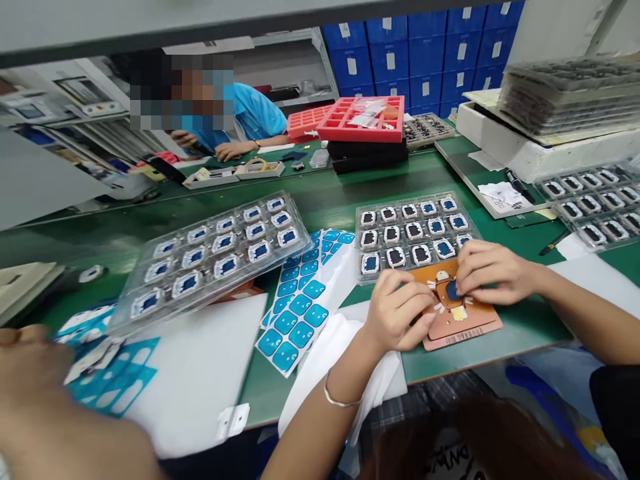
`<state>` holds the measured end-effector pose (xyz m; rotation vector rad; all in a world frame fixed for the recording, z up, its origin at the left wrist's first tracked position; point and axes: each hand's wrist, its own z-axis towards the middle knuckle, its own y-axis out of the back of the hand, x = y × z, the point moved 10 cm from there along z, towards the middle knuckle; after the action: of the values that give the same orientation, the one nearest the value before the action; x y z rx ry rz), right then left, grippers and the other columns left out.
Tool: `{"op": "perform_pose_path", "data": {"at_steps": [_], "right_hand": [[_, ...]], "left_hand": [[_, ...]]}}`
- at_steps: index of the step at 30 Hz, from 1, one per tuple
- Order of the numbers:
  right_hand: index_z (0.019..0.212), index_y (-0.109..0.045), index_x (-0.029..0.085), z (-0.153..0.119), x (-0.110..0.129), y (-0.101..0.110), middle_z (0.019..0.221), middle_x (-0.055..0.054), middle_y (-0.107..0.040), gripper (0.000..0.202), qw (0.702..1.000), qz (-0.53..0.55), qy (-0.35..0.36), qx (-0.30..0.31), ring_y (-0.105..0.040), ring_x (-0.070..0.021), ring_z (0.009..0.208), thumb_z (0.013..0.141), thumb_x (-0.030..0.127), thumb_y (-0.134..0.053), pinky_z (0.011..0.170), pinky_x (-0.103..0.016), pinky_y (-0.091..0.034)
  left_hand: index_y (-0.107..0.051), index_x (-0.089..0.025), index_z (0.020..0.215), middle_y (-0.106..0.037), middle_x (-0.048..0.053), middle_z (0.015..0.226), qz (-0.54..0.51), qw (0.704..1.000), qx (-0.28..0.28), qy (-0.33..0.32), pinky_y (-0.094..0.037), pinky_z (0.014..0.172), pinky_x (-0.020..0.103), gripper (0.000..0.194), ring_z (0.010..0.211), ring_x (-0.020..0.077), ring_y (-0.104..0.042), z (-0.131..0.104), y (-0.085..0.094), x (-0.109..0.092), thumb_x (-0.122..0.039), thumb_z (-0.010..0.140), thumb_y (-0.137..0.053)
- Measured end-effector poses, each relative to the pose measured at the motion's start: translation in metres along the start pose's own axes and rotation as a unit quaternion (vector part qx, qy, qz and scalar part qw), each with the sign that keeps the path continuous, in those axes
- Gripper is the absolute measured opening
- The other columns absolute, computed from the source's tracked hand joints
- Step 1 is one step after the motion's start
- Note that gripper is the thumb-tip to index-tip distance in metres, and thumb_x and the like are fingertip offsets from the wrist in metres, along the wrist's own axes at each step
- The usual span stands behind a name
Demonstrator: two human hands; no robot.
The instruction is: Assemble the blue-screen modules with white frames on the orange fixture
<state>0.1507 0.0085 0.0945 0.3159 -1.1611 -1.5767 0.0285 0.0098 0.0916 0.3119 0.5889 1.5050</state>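
Both hands work at an orange-brown fixture plate (465, 337) by the table's front edge. It carries a ring-like frame in the middle, white tabs and a yellowish patch. My left hand (397, 313), a bracelet on its wrist, is closed with bent fingers at the plate's left edge. From the other side my right hand (493, 275) pinches a small dark blue piece (452, 291) over the frame; its fingertips partly cover the piece. Just behind, a clear tray (361, 257) holds rows of white-rimmed parts, several with blue centres. Sheets of teal stickers (301, 305) lie left of my hands.
Another tray of parts (224, 241) stands tilted at the left. A co-worker's blurred arm (75, 433) reaches in at lower left, beside a white mat (200, 373). Across the bench sits another person in blue (255, 110). Stacked trays (565, 93) stand far right.
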Motion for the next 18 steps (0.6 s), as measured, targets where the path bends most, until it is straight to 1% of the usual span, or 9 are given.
{"op": "perform_pose_path", "data": {"at_steps": [3,4,6,8,11,14,16,17,18], "right_hand": [[0.097,-0.07,0.026,-0.004,0.004,-0.02,0.091,-0.005,-0.072,0.025,0.997,-0.018,-0.009,0.069,-0.058,-0.0201,0.085,0.089,0.014,-0.049,0.08,-0.038,-0.044],[0.097,-0.071,0.025,-0.004,0.004,-0.023,0.093,-0.005,-0.072,0.027,0.997,-0.021,-0.013,0.079,-0.058,-0.0207,0.086,0.088,0.014,-0.048,0.08,-0.039,-0.043],[0.097,-0.071,0.025,-0.003,0.005,-0.023,0.097,-0.005,-0.072,0.029,0.997,-0.016,-0.014,0.08,-0.057,-0.0215,0.089,0.086,0.013,-0.046,0.083,-0.04,-0.044],[0.098,-0.07,0.023,-0.003,0.007,-0.02,0.101,-0.005,-0.073,0.031,0.998,-0.001,-0.005,0.066,-0.056,-0.0216,0.093,0.084,0.01,-0.046,0.086,-0.04,-0.045],[0.097,-0.069,0.021,-0.005,0.007,-0.013,0.101,-0.006,-0.073,0.03,0.999,0.022,0.013,0.041,-0.056,-0.0209,0.094,0.082,0.007,-0.046,0.087,-0.039,-0.047],[0.098,-0.067,0.019,-0.008,0.0,-0.001,0.097,-0.005,-0.073,0.027,0.998,0.041,0.036,-0.018,-0.06,-0.0188,0.091,0.085,0.006,-0.047,0.085,-0.037,-0.049],[0.099,-0.066,0.018,-0.007,-0.014,0.01,0.095,-0.005,-0.073,0.024,0.997,0.018,0.019,-0.072,-0.062,-0.0178,0.089,0.089,0.007,-0.048,0.085,-0.037,-0.048],[0.099,-0.066,0.017,-0.005,-0.025,0.011,0.095,-0.006,-0.073,0.022,0.997,-0.009,-0.008,-0.081,-0.062,-0.0182,0.089,0.091,0.009,-0.047,0.086,-0.037,-0.048],[0.1,-0.067,0.017,-0.001,-0.037,0.01,0.096,-0.007,-0.072,0.022,0.996,-0.039,-0.042,-0.072,-0.061,-0.0194,0.09,0.093,0.011,-0.047,0.086,-0.038,-0.048]], "left_hand": [[-0.066,-0.016,0.091,-0.075,0.004,0.09,0.011,0.998,0.053,-0.027,-0.04,0.078,0.037,0.025,0.087,0.0211,-0.056,0.003,-0.011,-0.005,-0.028,0.096,-0.045],[-0.067,-0.016,0.095,-0.075,0.004,0.092,0.015,0.997,0.07,-0.038,-0.04,0.079,0.037,0.024,0.089,0.0213,-0.057,0.003,-0.015,-0.007,-0.029,0.096,-0.046],[-0.067,-0.016,0.099,-0.075,0.005,0.096,0.02,0.994,0.098,-0.048,-0.04,0.082,0.038,0.025,0.092,0.0218,-0.058,0.002,-0.021,-0.009,-0.031,0.097,-0.047],[-0.067,-0.016,0.1,-0.075,0.006,0.098,0.017,0.992,0.117,-0.041,-0.04,0.085,0.039,0.027,0.096,0.0226,-0.058,0.001,-0.025,-0.007,-0.032,0.098,-0.047],[-0.067,-0.016,0.103,-0.074,0.007,0.105,0.004,0.99,0.14,-0.028,-0.04,0.09,0.04,0.028,0.102,0.0238,-0.058,-0.002,-0.029,-0.003,-0.034,0.098,-0.047],[-0.066,-0.016,0.109,-0.072,0.008,0.113,-0.001,0.985,0.169,-0.017,-0.039,0.093,0.041,0.032,0.108,0.0247,-0.056,-0.004,-0.035,0.0,-0.039,0.098,-0.046],[-0.065,-0.017,0.112,-0.071,0.008,0.116,-0.013,0.981,0.196,-0.002,-0.037,0.094,0.042,0.035,0.109,0.0252,-0.056,-0.006,-0.04,0.001,-0.042,0.098,-0.046],[-0.064,-0.017,0.114,-0.07,0.008,0.117,-0.024,0.978,0.209,0.01,-0.036,0.095,0.043,0.035,0.11,0.0253,-0.056,-0.006,-0.042,0.003,-0.043,0.098,-0.046],[-0.063,-0.018,0.115,-0.07,0.008,0.117,-0.037,0.975,0.219,0.021,-0.035,0.096,0.043,0.036,0.11,0.0254,-0.055,-0.007,-0.044,0.004,-0.044,0.098,-0.047]]}}
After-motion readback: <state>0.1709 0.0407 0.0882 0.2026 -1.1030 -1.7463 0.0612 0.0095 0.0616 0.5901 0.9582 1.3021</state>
